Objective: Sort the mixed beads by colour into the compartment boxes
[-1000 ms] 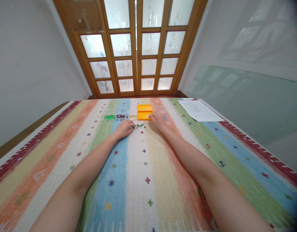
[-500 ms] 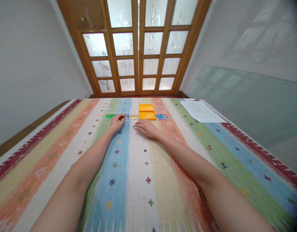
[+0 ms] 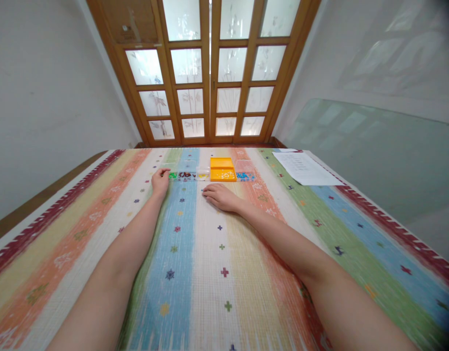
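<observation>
My left hand (image 3: 160,180) is at the left end of the row of small boxes, its fingers bent together at the clear box of green pieces (image 3: 173,176). It covers part of that box, and whatever sits between its fingertips is too small to make out. My right hand (image 3: 220,196) rests palm down on the cloth in front of the yellow box (image 3: 223,162), its fingers closed together. A tiny blue piece (image 3: 202,190) shows at its fingertips. Dark red-brown pieces (image 3: 187,175) and yellow pieces (image 3: 203,176) lie in clear boxes between green and white.
White pieces (image 3: 227,175) lie in the yellow box's front part. Blue pieces (image 3: 245,176) fill a clear box to its right. A printed paper sheet (image 3: 301,168) lies at the far right of the striped tablecloth (image 3: 210,273). Wood-framed glass doors (image 3: 210,87) stand beyond.
My left hand has moved left, from the dark red-brown pieces to the green ones, uncovering the dark box. My right hand has stayed almost in place.
</observation>
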### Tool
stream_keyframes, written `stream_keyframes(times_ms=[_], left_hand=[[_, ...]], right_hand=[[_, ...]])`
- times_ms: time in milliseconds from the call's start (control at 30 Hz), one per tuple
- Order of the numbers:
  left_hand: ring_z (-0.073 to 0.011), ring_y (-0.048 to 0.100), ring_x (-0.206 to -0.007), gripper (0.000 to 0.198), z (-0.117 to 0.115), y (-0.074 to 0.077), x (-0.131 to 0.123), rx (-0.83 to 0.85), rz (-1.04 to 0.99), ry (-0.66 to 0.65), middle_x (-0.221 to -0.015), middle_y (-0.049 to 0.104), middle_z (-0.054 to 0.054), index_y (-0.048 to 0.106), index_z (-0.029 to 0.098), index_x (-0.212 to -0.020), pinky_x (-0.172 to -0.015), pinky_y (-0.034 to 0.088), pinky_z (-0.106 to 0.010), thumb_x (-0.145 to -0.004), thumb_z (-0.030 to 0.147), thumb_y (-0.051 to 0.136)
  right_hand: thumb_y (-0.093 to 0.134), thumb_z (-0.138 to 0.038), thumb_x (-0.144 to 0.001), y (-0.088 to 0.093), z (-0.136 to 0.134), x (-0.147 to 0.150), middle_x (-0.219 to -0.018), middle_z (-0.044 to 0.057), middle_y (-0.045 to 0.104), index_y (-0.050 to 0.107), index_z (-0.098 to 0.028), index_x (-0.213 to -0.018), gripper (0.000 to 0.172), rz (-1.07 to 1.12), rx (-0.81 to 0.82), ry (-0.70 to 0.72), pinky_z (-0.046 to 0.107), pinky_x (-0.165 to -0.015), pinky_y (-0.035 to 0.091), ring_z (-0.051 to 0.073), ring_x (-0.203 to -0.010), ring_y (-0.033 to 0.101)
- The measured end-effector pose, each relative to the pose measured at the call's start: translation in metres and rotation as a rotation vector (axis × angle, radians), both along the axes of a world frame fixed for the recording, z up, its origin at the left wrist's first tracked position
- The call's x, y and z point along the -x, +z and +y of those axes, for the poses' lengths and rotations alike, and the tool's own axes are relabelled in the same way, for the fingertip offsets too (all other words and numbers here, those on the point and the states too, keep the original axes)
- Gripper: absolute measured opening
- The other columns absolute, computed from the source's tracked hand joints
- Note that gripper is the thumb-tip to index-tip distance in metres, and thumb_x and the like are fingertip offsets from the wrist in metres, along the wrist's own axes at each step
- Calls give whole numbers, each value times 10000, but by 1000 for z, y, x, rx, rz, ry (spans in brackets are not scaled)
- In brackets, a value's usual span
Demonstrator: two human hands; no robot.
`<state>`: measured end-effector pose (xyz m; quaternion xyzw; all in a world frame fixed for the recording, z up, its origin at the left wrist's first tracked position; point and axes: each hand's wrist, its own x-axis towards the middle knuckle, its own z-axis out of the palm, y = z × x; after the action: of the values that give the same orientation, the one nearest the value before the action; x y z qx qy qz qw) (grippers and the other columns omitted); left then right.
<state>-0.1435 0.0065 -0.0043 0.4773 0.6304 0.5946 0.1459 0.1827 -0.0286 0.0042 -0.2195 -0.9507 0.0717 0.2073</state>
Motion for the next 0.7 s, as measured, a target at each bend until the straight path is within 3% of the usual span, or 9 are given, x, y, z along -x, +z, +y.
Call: stream_keyframes(times_ms=[200,400,700], left_hand=[[-212,635,-788,276,7,-9,12,1,-41,44,-856,717,-59,767,160,-984,-706,509,-297,-805,279,595],[-176,599,-657,327,16,-21,18,20,-62,24,-822,721,-60,782,141,-1024,-650,477,-281,-847,310,564],[-179,619,-661,392,12,-18,14,81,11,10,-817,735,-50,792,146,-1092,-653,486,-277,-837,280,527]], right_hand=[[514,-291,-1062,1,1,-3,-1248,122,711,764,-217,-1236,314,20,-20,-35,463,-1051,473,269,-1168,618],[531,-290,-1057,0,2,-5,-1274,101,706,773,-244,-1221,295,13,-12,-65,458,-1077,450,262,-1204,601],[525,-289,-1066,0,4,-6,-1250,91,735,785,-233,-1197,296,16,-17,-37,448,-1085,447,250,-1196,621]])
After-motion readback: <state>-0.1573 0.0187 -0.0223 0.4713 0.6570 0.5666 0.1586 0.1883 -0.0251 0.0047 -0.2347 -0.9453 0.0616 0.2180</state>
